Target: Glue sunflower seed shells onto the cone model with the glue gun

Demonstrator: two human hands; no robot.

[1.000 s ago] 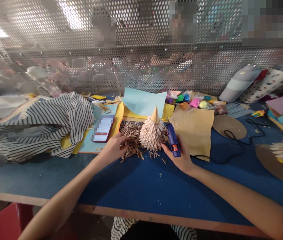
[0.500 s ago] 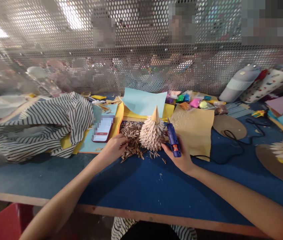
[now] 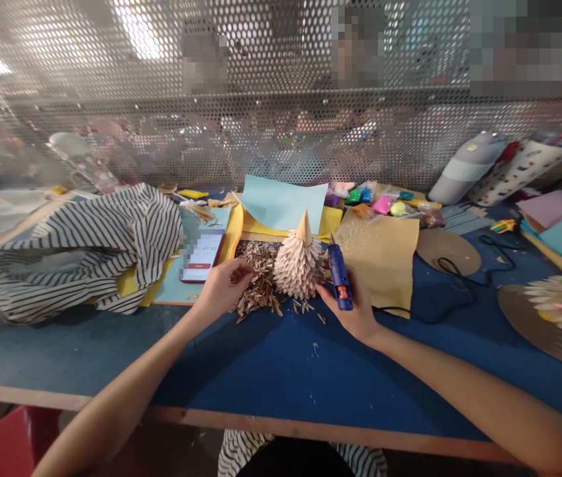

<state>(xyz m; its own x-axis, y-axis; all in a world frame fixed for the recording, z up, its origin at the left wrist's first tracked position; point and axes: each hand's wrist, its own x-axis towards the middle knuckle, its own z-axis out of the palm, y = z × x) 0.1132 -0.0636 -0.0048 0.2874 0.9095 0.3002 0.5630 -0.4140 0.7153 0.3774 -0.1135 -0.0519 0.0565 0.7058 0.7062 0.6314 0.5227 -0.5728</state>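
My right hand is wrapped round a blue glue gun, its nozzle pointing up and away from me. The thumb of that hand is close to a cone covered in overlapping pale seed shells, with a bare tan tip. Left of the cone lies a heap of brown-and-white seed shells. Over the heap's left edge, my left hand has thumb and forefinger pinched together; anything between them is too small to make out. A few loose shells lie in front of the cone.
A phone lies left of the heap, beside a striped cloth. Brown paper and the black cord are to the right. Clay packets, a bottle and a perforated metal screen stand behind.
My left hand has lifted slightly from the shell heap, its fingertips pinched. My right hand keeps the glue gun beside the cone. The whole view has shifted a little.
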